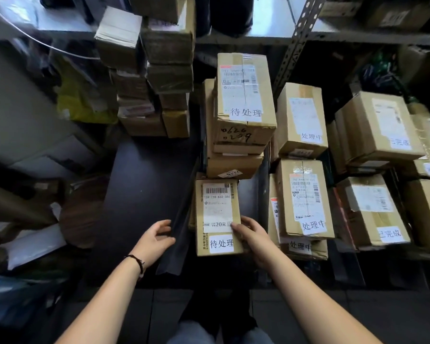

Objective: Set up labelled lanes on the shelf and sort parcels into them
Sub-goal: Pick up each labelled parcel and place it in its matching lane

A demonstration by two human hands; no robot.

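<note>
A small brown parcel [217,217] with a shipping label and a white handwritten tag "待处理" stands at the front of the shelf. My right hand [252,234] grips its right edge, thumb on the front face. My left hand [155,240] hovers open just left of it, not touching the parcel. Behind it rises a stack topped by a taller box [245,98] carrying the same tag. To the right, boxes [301,120] tagged "处理中" form a second lane, and boxes [377,127] tagged "已完成" a third.
A pile of untagged brown parcels [157,70] fills the back left of the dark shelf [144,184]. A perforated metal upright [296,43] crosses the upper right. Yellow and white mailer bags [82,100] lie at the far left. My legs show below.
</note>
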